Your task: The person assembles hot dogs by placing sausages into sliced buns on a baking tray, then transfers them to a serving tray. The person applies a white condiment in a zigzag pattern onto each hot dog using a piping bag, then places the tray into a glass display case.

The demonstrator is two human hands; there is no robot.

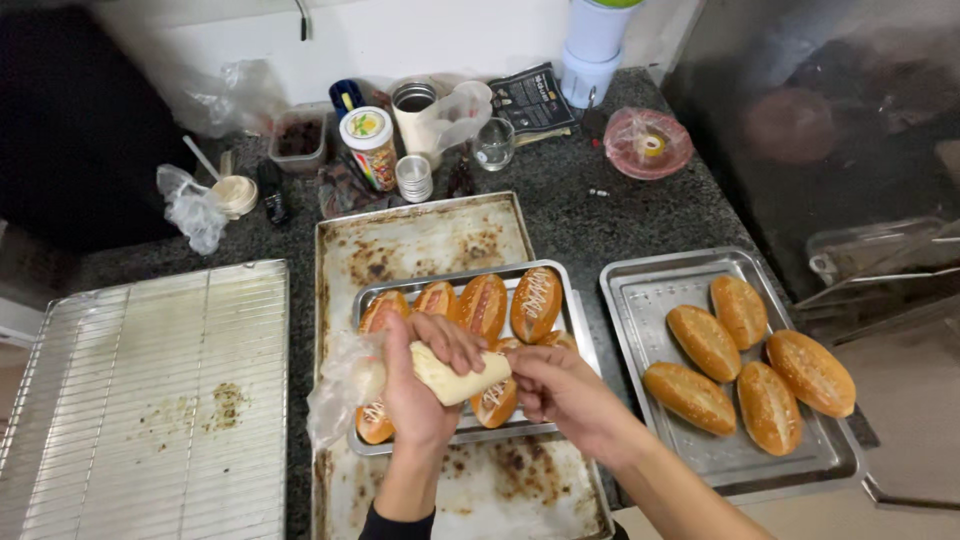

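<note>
The left hand point(420, 385) is wrapped tight around a piping bag point(450, 378) full of pale cream, fingers closed over its fat middle, with the loose plastic tail bunched out to the left. The right hand point(565, 390) pinches the bag's narrow end, thumb and fingers closed at the tip, and is the hand nearer the bread. The bag's long axis runs left to right and slightly upward, its tip pointing at a split roll point(497, 400) lying directly under and touching the right fingers, already marked with white lines of cream.

That roll sits in a small tray point(575, 310) holding more slit rolls: four across the far side, one point(536, 302) striped with cream, and another point(373, 420) at the near-left corner, half hidden beneath the left hand. The small tray rests on a large stained baking sheet point(420, 240). To the right of the small tray is a second tray point(660, 280) with five plain uncut rolls, well apart from the hands. To the left of it lies a wire rack point(150, 390). Beyond it, on the dark counter point(620, 215), stand jars, a glass point(493, 143) and tins, none in the way. The left wrist covers the near rolls.
</note>
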